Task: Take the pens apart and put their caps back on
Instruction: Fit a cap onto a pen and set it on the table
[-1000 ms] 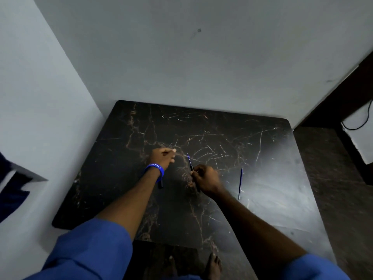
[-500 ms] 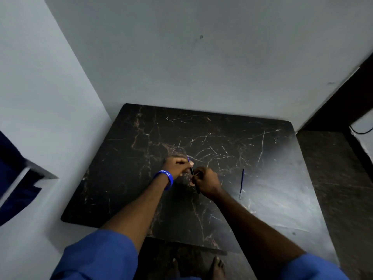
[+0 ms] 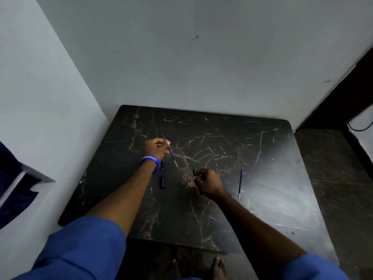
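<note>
My left hand (image 3: 156,147), with a blue wristband, pinches a thin blue pen refill (image 3: 170,152) that slants down to the right over the dark marble table (image 3: 222,209). My right hand (image 3: 209,183) grips a dark pen barrel (image 3: 195,173) whose end sticks out above the fingers. A dark pen part (image 3: 161,181) lies on the table below my left wrist, and another short dark piece (image 3: 162,164) lies just beside the wristband. A second blue refill (image 3: 240,183) lies alone to the right of my right hand.
The table stands in a corner, with white walls (image 3: 181,57) behind and to the left. A dark floor and doorway (image 3: 333,158) are on the right. My bare feet (image 3: 218,267) show under the table's near edge.
My hands were together at the pen; now they have moved apart. The refill has come out with my left hand while the barrel stays in my right.
</note>
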